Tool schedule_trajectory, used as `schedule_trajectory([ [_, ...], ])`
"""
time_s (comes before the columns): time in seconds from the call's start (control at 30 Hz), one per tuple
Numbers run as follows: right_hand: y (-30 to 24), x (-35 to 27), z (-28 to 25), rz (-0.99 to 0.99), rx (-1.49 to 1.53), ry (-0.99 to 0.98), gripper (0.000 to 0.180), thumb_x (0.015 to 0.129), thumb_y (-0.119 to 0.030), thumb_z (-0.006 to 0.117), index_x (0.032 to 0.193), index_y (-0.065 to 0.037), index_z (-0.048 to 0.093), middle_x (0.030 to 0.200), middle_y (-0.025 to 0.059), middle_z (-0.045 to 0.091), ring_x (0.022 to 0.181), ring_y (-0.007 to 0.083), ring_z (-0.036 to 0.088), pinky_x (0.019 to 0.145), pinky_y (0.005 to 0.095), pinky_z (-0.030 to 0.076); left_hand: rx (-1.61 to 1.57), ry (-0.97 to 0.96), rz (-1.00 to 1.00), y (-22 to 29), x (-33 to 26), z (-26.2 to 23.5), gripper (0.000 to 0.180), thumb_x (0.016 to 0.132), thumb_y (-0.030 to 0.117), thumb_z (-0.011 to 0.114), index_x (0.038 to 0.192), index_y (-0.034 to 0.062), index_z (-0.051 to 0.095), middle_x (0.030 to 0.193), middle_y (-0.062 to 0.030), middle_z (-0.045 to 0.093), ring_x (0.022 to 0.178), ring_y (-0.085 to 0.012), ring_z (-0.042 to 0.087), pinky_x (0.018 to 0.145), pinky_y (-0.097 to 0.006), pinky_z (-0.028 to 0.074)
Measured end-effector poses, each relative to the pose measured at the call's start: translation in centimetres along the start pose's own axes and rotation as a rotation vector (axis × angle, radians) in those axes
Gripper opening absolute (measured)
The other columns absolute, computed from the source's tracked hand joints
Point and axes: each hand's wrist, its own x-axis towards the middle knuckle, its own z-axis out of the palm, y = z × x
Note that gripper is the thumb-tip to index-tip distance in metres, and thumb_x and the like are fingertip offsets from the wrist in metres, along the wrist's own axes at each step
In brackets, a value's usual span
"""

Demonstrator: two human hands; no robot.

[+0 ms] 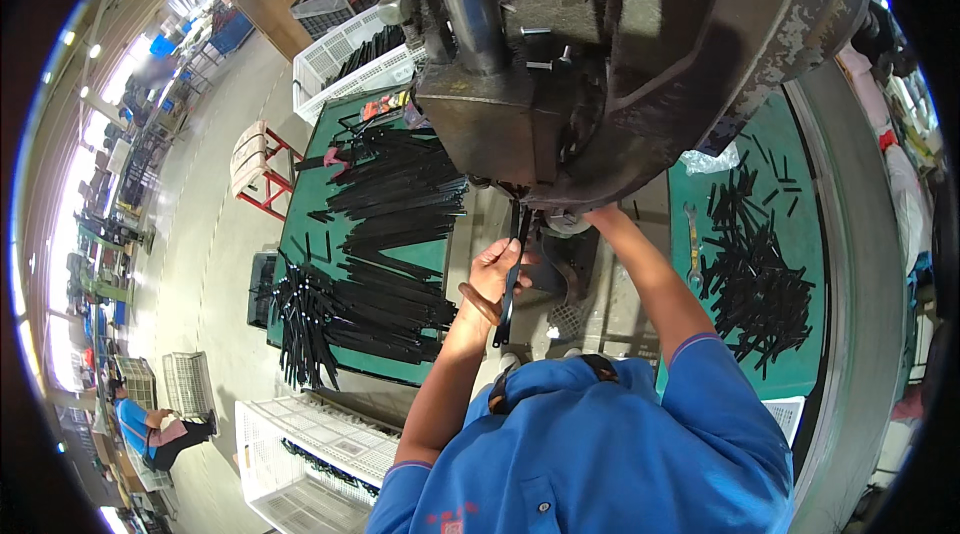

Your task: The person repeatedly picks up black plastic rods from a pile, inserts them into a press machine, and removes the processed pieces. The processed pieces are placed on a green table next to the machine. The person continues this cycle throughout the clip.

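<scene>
One huge grey, paint-chipped metal press [640,54] looms above both hands. Left of the left hand, long black metal strips [390,234] pile on the green table [425,254]. The left hand [497,269] grasps one long black metal strip [510,279], held upright under the press. The right hand [597,217] reaches beneath the press; its grip can't be made out.

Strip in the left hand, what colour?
Black; the long metal strip in the left hand shows in the head view.
</scene>
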Motion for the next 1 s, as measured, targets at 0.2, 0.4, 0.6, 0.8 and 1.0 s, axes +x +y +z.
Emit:
schedule_trajectory([
  [0.2, -0.2, -1.4, -3.8, -0.036, 0.227, -0.118, 0.043, 0.072, -0.012, 0.064, 0.113, -0.004, 0.052, 0.116, 0.0154, 0.056, 0.107, 0.0324, 0.051, 0.085, 0.0361, 0.044, -0.026, -0.030, -0.039, 1.0, 0.2, 1.3, 0.017, 0.092, 0.025, 0.053, 0.090, 0.0086, 0.059, 0.081, -0.0069, 0.063, 0.049, -0.0067, 0.050, 0.041, -0.017, 0.038],
  [0.4, -11.3, 0.2, -9.9, 0.173, 0.629, -0.293, 0.028, 0.075, -0.015, 0.068, 0.099, -0.004, 0.060, 0.095, 0.0108, 0.062, 0.092, 0.0234, 0.058, 0.080, 0.0331, 0.045, -0.007, -0.019, -0.044, -1.6, 1.3, -0.4, 0.019, 0.091, 0.025, 0.052, 0.096, 0.0066, 0.056, 0.082, -0.0075, 0.065, 0.051, -0.0094, 0.052, 0.043, -0.020, 0.039],
  [0.6, -12.2, 0.4, -5.7, 0.461, 1.067, -0.247, 0.020, 0.082, -0.020, 0.064, 0.094, -0.003, 0.061, 0.089, 0.0035, 0.065, 0.082, 0.0151, 0.060, 0.071, 0.0315, 0.048, 0.084, -0.041, 0.054, -2.9, 2.2, -0.7, 0.020, 0.091, 0.025, 0.052, 0.097, 0.0059, 0.055, 0.082, -0.0080, 0.066, 0.051, -0.0103, 0.056, 0.044, -0.022, 0.041],
  [0.8, -10.6, 0.3, -3.3, 0.610, 1.000, -0.389, 0.025, 0.084, -0.022, 0.060, 0.097, -0.001, 0.060, 0.096, 0.0016, 0.062, 0.090, 0.0140, 0.056, 0.080, 0.0308, 0.044, 0.025, -0.086, 0.015, -3.3, 2.7, -1.4, 0.019, 0.092, 0.024, 0.051, 0.098, 0.0062, 0.054, 0.082, -0.0084, 0.066, 0.050, -0.0110, 0.057, 0.043, -0.022, 0.041],
  [1.0, -14.0, 0.8, -4.4, 0.762, 0.777, -0.206, 0.028, 0.078, -0.030, 0.066, 0.088, -0.004, 0.061, 0.084, 0.0009, 0.062, 0.077, 0.0179, 0.055, 0.073, 0.0319, 0.044, 0.024, -0.094, -0.028, -2.7, 2.5, -1.4, 0.018, 0.092, 0.022, 0.051, 0.100, 0.0064, 0.055, 0.081, -0.0080, 0.066, 0.050, -0.0110, 0.056, 0.042, -0.022, 0.041],
])
